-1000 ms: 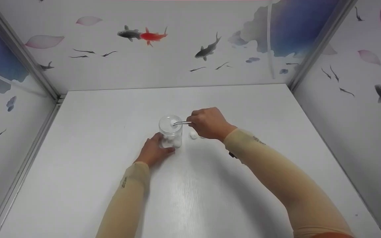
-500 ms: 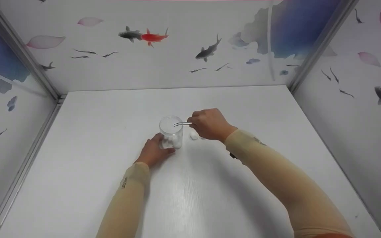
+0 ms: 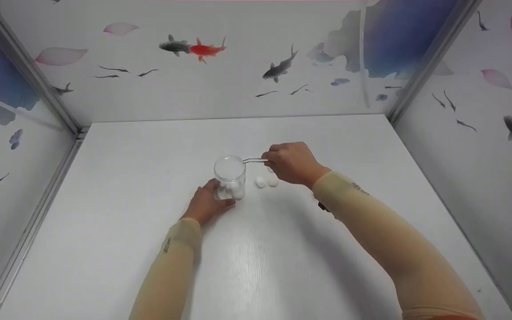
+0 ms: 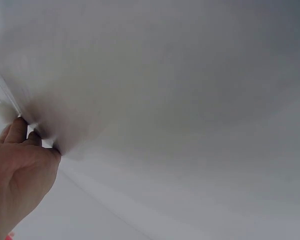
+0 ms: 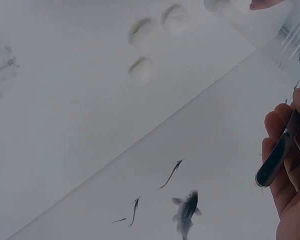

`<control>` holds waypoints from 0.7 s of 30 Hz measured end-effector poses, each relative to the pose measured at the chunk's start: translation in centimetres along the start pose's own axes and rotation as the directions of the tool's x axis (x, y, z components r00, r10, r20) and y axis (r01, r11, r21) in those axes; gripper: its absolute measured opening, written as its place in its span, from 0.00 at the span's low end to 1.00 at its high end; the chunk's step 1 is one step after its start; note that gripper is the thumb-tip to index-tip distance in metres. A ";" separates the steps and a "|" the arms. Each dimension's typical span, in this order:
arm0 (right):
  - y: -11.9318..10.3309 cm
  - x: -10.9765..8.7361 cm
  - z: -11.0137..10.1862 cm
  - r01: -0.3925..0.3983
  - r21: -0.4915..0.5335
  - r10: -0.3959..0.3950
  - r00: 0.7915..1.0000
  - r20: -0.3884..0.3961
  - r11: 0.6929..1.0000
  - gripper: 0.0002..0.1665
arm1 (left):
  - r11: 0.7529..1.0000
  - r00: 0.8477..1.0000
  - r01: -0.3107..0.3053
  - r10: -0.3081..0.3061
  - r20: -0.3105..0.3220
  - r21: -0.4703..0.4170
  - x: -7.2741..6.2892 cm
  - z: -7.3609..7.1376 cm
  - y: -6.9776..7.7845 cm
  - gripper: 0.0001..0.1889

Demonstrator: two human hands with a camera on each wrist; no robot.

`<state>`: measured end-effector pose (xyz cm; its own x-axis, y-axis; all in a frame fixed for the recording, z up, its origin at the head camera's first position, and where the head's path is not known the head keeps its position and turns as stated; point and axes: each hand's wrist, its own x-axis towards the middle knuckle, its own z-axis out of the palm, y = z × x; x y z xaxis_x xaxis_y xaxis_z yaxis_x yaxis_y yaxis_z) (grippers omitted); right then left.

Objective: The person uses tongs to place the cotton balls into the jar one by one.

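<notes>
A clear jar (image 3: 230, 178) with several white cotton balls (image 3: 231, 190) inside stands upright on the table, its mouth uncovered. My left hand (image 3: 207, 202) holds it low down, thumb in front and fingers round its left side; in the left wrist view that hand (image 4: 22, 172) grips the jar's edge (image 4: 5, 92). Metal tweezers (image 3: 254, 160) are pinched in my right hand (image 3: 292, 161), tips beside the right of the jar's rim with no cotton ball visible between them. The right wrist view shows the tweezers' rounded end (image 5: 274, 162) sticking out of the hand (image 5: 290, 175).
Just right of the jar, loose cotton balls (image 3: 260, 182) lie on the white table (image 3: 149, 178), one partly behind my right hand. The right wrist view has three of them (image 5: 141, 69) apart from the jar. White panels with painted fish (image 3: 278, 66) enclose the back and sides.
One second ago the tweezers held a cotton ball over the jar's mouth; half a second later their tips held none. Now my right hand has drawn them rightward. My left hand stays put.
</notes>
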<state>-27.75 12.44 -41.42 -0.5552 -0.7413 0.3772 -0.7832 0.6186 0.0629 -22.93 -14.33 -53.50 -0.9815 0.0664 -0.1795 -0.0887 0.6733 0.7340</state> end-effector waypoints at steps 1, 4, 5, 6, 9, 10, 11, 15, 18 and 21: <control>0.3 -0.3 0.0 -0.007 0.002 0.007 1.000 -0.005 1.000 0.07 | 1.000 1.000 0.002 -0.002 0.002 0.001 0.0 0.0 0.0 0.48; 1.4 -1.2 0.2 -0.029 0.014 0.029 0.999 -0.018 0.999 0.07 | 1.000 1.000 0.006 -0.006 0.003 0.001 0.0 0.0 -0.1 0.47; 1.7 -1.5 0.4 -0.035 0.016 0.035 0.999 -0.020 0.999 0.06 | 1.000 1.000 0.006 -0.006 0.003 0.000 0.0 0.0 -0.1 0.47; 2.1 -1.9 0.6 -0.042 0.016 0.043 0.999 -0.017 0.999 0.06 | 1.000 1.000 0.010 -0.010 0.004 0.002 0.0 0.0 -0.1 0.47; 3.1 -3.1 1.2 -0.060 0.013 0.060 0.998 0.005 0.998 0.06 | 1.000 1.000 0.001 -0.001 0.004 -0.002 -0.1 -0.1 -0.1 0.46; 3.4 -3.4 1.5 -0.066 0.008 0.066 0.998 0.017 0.998 0.05 | 1.000 1.000 0.001 -0.001 0.006 -0.003 -0.1 -0.1 -0.1 0.46; 3.6 -3.8 1.7 -0.072 0.007 0.072 0.997 0.027 0.997 0.05 | 1.000 1.000 0.000 0.000 0.009 -0.001 -0.2 -0.1 -0.1 0.46; 4.6 -5.1 2.5 -0.104 0.015 0.102 0.992 0.080 0.995 0.06 | 1.000 1.000 0.009 -0.010 0.020 0.007 -0.3 -0.1 -0.1 0.47; 5.1 -5.9 3.0 -0.133 0.023 0.129 0.984 0.125 0.991 0.07 | 1.000 1.000 0.000 0.000 0.015 0.015 -0.3 -0.1 -0.1 0.47; 5.4 -6.5 3.4 -0.160 0.032 0.153 0.975 0.161 0.987 0.07 | 1.000 1.000 -0.003 0.002 0.009 0.014 -0.2 -0.1 0.0 0.47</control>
<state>-29.26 19.71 -46.66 -0.7060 -0.6702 0.2288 -0.6930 0.7205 -0.0277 -22.71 -14.39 -53.42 -0.9802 0.0743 -0.1833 -0.0838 0.6833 0.7253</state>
